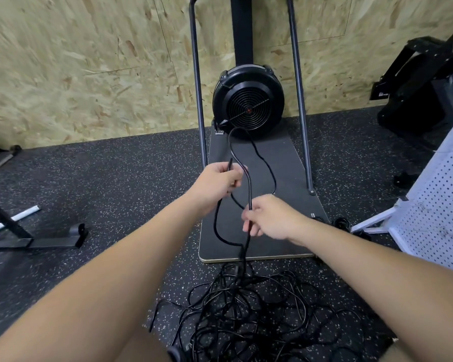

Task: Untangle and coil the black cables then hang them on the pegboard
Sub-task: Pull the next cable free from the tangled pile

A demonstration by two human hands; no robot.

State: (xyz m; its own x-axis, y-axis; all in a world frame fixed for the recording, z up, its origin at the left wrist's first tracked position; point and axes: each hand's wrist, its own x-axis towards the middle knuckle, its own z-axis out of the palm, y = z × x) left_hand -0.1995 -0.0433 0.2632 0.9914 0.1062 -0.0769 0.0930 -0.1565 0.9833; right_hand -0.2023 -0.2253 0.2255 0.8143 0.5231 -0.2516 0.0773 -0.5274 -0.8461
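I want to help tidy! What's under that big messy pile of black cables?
The tangled cables lie on speckled black floor, which shows through the gaps. Anything beneath the thickest knot is covered.

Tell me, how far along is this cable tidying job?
Barely started. Nothing looks finished: the white pegboard at the right shows no cable hung on it. In hand is one black cable, looping up between the left hand and the right hand, both gripping it. Left to do: the tangled pile of black cables on the floor, all uncoiled.
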